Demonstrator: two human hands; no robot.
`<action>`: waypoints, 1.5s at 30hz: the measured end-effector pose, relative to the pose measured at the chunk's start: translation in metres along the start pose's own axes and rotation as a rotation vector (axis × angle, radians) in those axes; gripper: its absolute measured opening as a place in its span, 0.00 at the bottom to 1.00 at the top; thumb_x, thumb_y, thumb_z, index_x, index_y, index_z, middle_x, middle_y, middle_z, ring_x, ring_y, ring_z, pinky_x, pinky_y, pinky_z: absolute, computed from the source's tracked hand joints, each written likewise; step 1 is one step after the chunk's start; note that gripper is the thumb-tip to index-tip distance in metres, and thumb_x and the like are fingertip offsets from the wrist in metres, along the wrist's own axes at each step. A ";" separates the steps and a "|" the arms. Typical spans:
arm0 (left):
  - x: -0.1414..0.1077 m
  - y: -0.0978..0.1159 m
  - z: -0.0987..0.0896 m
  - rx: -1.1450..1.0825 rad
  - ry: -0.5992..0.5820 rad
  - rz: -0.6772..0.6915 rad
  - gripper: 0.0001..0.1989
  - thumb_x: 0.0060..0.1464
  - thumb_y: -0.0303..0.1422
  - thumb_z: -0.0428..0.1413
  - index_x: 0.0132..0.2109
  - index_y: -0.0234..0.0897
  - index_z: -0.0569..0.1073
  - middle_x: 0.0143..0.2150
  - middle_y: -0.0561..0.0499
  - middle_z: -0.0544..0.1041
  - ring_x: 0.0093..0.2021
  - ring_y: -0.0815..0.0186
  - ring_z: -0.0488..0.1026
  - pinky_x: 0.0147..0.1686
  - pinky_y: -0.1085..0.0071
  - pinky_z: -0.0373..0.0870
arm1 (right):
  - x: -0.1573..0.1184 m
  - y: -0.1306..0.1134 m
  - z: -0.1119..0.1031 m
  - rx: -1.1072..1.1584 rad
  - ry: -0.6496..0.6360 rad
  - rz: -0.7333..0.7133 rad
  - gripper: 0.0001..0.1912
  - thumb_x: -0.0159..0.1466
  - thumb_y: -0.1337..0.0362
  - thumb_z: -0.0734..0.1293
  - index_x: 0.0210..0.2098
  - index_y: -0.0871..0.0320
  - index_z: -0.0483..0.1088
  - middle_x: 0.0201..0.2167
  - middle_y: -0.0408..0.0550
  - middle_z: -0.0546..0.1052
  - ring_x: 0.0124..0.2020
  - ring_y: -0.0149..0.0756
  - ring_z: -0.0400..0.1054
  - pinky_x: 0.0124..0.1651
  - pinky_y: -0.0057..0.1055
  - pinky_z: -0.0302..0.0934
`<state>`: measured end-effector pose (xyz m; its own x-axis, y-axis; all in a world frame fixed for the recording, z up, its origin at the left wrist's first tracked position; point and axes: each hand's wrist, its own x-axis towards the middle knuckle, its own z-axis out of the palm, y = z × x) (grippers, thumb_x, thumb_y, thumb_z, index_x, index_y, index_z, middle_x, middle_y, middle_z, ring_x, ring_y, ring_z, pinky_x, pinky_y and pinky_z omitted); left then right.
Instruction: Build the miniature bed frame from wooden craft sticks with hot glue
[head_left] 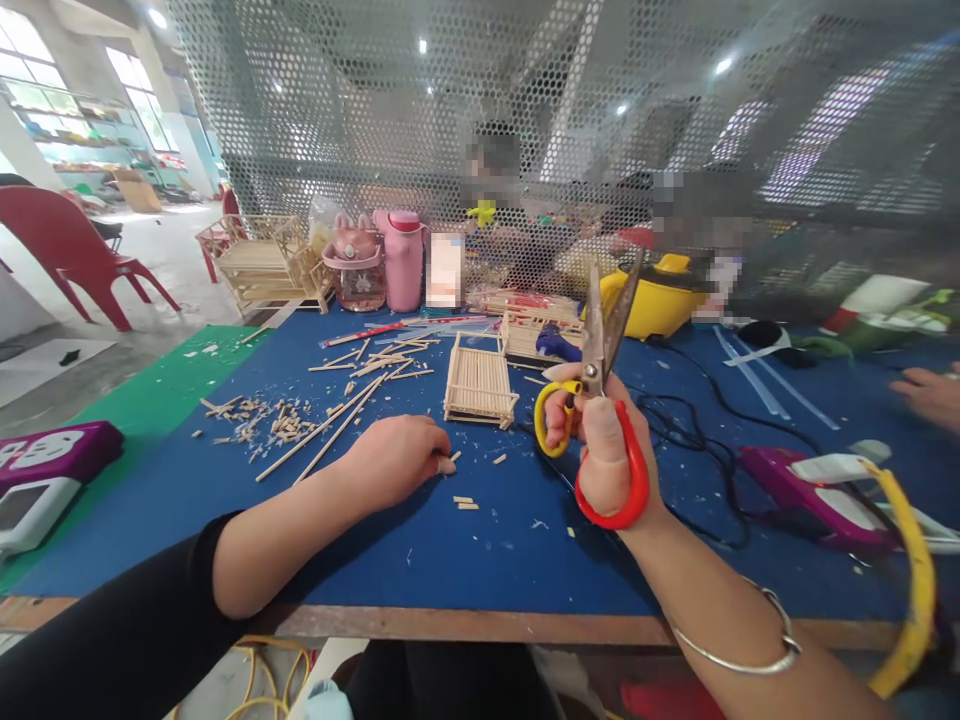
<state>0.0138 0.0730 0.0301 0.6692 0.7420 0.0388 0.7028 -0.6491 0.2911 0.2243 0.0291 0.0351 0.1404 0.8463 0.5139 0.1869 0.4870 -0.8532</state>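
Observation:
My right hand (609, 450) holds a pair of scissors (594, 340) upright above the table, thumb and fingers through the red and yellow handle loops and the blades spread apart. On the blue tabletop rests my left hand (401, 455), its fingers closed at a short piece of wooden stick (456, 456) that shows at the fingertips. Two more short stick pieces (466, 503) lie just in front of it, and a single one (500, 459) to its right. Behind my hands sits a small slatted wooden frame (478, 380) made of sticks.
Long wooden sticks (330, 425) and a heap of cut bits (289, 420) lie to the left. A pink thermos (403, 262), a stick-built model (262, 262) and a yellow container (649, 300) stand at the back. Black cables, a purple power strip (817, 500) and another person's hand (930, 392) are on the right.

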 end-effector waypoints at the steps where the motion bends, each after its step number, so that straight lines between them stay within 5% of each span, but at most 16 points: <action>1: 0.000 -0.001 0.001 -0.036 -0.005 -0.004 0.10 0.57 0.35 0.52 0.37 0.39 0.77 0.36 0.48 0.78 0.36 0.61 0.75 0.33 0.70 0.66 | 0.001 0.000 0.001 0.054 0.003 0.012 0.24 0.61 0.42 0.60 0.44 0.53 0.66 0.23 0.39 0.64 0.21 0.29 0.58 0.22 0.27 0.56; 6: -0.008 0.007 -0.003 -0.109 0.179 -0.048 0.12 0.52 0.32 0.53 0.44 0.37 0.71 0.41 0.47 0.74 0.36 0.62 0.72 0.36 0.67 0.67 | 0.006 0.003 0.004 0.212 0.071 0.104 0.25 0.60 0.39 0.58 0.41 0.54 0.63 0.22 0.37 0.63 0.20 0.27 0.58 0.20 0.25 0.56; 10: -0.013 0.042 -0.001 -0.337 0.298 -0.068 0.13 0.52 0.37 0.53 0.44 0.36 0.70 0.42 0.46 0.74 0.32 0.65 0.70 0.34 0.67 0.68 | 0.006 0.003 0.007 0.153 0.164 0.094 0.25 0.60 0.39 0.59 0.41 0.54 0.63 0.22 0.36 0.63 0.20 0.26 0.58 0.21 0.25 0.56; 14: -0.004 0.090 0.018 -0.785 -0.022 -0.037 0.27 0.46 0.44 0.60 0.50 0.35 0.68 0.43 0.45 0.76 0.26 0.68 0.70 0.23 0.73 0.68 | 0.003 -0.001 0.010 0.115 0.253 0.012 0.22 0.62 0.43 0.59 0.43 0.54 0.62 0.24 0.37 0.64 0.21 0.27 0.59 0.22 0.26 0.56; 17: 0.005 0.112 0.025 -0.919 -0.188 -0.106 0.10 0.54 0.38 0.53 0.34 0.35 0.71 0.24 0.54 0.71 0.17 0.73 0.63 0.15 0.77 0.61 | 0.005 -0.005 0.004 0.109 0.278 -0.041 0.19 0.63 0.46 0.59 0.42 0.54 0.62 0.25 0.37 0.64 0.22 0.28 0.59 0.23 0.27 0.55; 18: 0.006 0.114 0.022 -0.903 -0.187 -0.105 0.11 0.55 0.36 0.50 0.28 0.35 0.69 0.20 0.56 0.68 0.15 0.74 0.61 0.15 0.78 0.58 | 0.007 -0.007 -0.001 0.106 0.284 -0.063 0.18 0.63 0.47 0.59 0.42 0.54 0.62 0.24 0.37 0.64 0.22 0.28 0.59 0.24 0.27 0.55; 21: -0.004 0.100 -0.002 -0.835 -0.238 -0.045 0.14 0.56 0.34 0.49 0.24 0.36 0.69 0.18 0.57 0.66 0.15 0.75 0.59 0.15 0.80 0.58 | 0.019 -0.012 -0.019 0.114 0.349 -0.118 0.15 0.63 0.49 0.59 0.40 0.53 0.61 0.23 0.36 0.63 0.20 0.27 0.57 0.23 0.27 0.55; 24: -0.021 0.058 -0.035 -0.657 -0.352 0.014 0.14 0.57 0.38 0.50 0.29 0.37 0.75 0.21 0.55 0.72 0.19 0.73 0.63 0.19 0.79 0.61 | 0.029 -0.017 -0.035 0.153 0.444 -0.094 0.12 0.63 0.51 0.59 0.38 0.52 0.60 0.21 0.35 0.63 0.19 0.28 0.58 0.23 0.26 0.55; 28: -0.031 -0.012 -0.059 -0.065 -0.017 -0.207 0.19 0.58 0.44 0.47 0.42 0.38 0.78 0.40 0.44 0.78 0.38 0.58 0.75 0.38 0.65 0.71 | 0.031 -0.015 -0.039 0.174 0.450 -0.024 0.12 0.61 0.52 0.60 0.38 0.53 0.61 0.21 0.35 0.63 0.19 0.27 0.58 0.23 0.27 0.57; 31: -0.027 -0.038 -0.059 0.358 0.305 -0.477 0.30 0.53 0.44 0.54 0.61 0.35 0.65 0.64 0.31 0.59 0.58 0.38 0.63 0.47 0.48 0.68 | 0.034 -0.005 -0.032 0.068 0.372 0.013 0.17 0.55 0.61 0.67 0.42 0.52 0.59 0.25 0.34 0.64 0.23 0.27 0.60 0.27 0.26 0.58; 34: -0.020 -0.031 -0.055 0.371 0.351 -0.409 0.29 0.56 0.44 0.50 0.62 0.35 0.63 0.68 0.34 0.53 0.63 0.42 0.58 0.54 0.50 0.64 | 0.041 0.008 -0.028 0.026 0.176 -0.007 0.25 0.47 0.72 0.68 0.42 0.50 0.57 0.29 0.34 0.66 0.29 0.27 0.63 0.33 0.27 0.60; 38: -0.013 -0.007 -0.050 0.142 0.203 -0.260 0.19 0.60 0.41 0.47 0.52 0.37 0.72 0.54 0.42 0.73 0.50 0.55 0.73 0.49 0.60 0.69 | 0.043 0.020 -0.032 0.033 -0.033 0.018 0.25 0.45 0.74 0.67 0.40 0.51 0.57 0.32 0.37 0.70 0.34 0.31 0.67 0.39 0.32 0.63; 41: -0.007 0.005 -0.043 0.029 0.023 -0.167 0.14 0.58 0.37 0.49 0.45 0.39 0.76 0.40 0.48 0.79 0.39 0.60 0.76 0.39 0.66 0.70 | 0.032 0.028 -0.038 0.046 -0.063 0.122 0.22 0.47 0.71 0.67 0.39 0.51 0.56 0.33 0.39 0.71 0.35 0.32 0.68 0.41 0.34 0.63; 45: 0.009 0.021 -0.026 -0.035 -0.153 -0.026 0.12 0.57 0.30 0.50 0.42 0.39 0.79 0.40 0.47 0.79 0.40 0.60 0.76 0.40 0.67 0.70 | 0.022 0.036 -0.043 -0.025 0.004 0.265 0.17 0.48 0.65 0.68 0.35 0.53 0.58 0.28 0.39 0.70 0.30 0.33 0.67 0.35 0.33 0.62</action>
<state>0.0284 0.0703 0.0614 0.6816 0.7228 -0.1143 0.7134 -0.6217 0.3233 0.2761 0.0557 0.0198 0.1911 0.9427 0.2735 0.1668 0.2434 -0.9555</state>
